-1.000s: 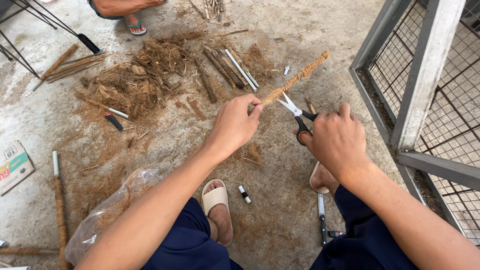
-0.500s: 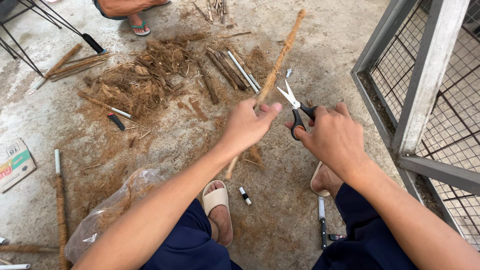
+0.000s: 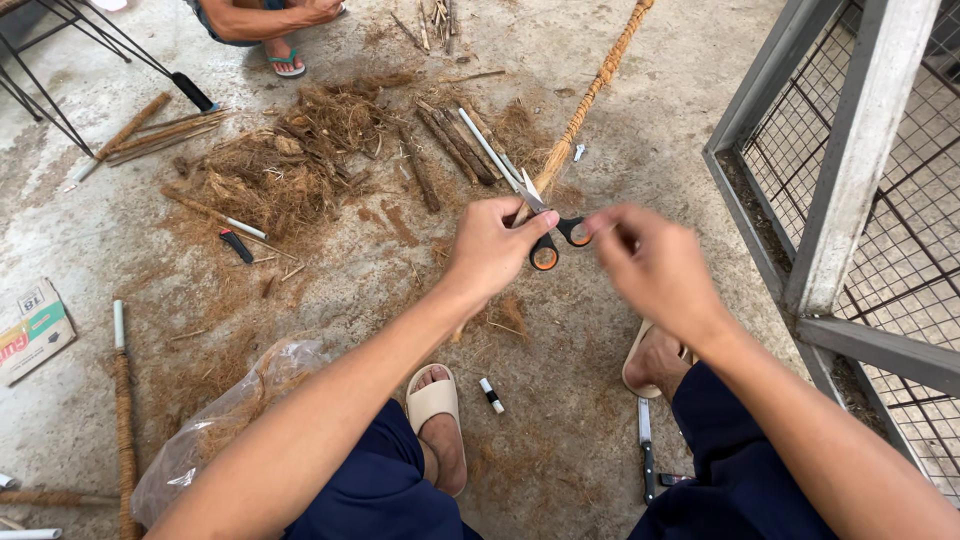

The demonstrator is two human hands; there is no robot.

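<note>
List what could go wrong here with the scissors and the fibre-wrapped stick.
1. The left hand holds the fibre-wrapped stick right beside the scissors, so the blades might nick its fingers.
2. The right hand looks blurred at the handles; its grip may be loose and the scissors may drop toward the sandalled foot.
3. The knife on the floor lies close to the legs.

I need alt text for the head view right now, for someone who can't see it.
Seen from above, the left hand grips a fibre-wrapped stick while the blurred right hand is at the orange-handled scissors beside it. Below are sandalled feet on a concrete floor strewn with a pile of brown fibre, sticks, and a knife; a metal mesh gate stands right.
</note>
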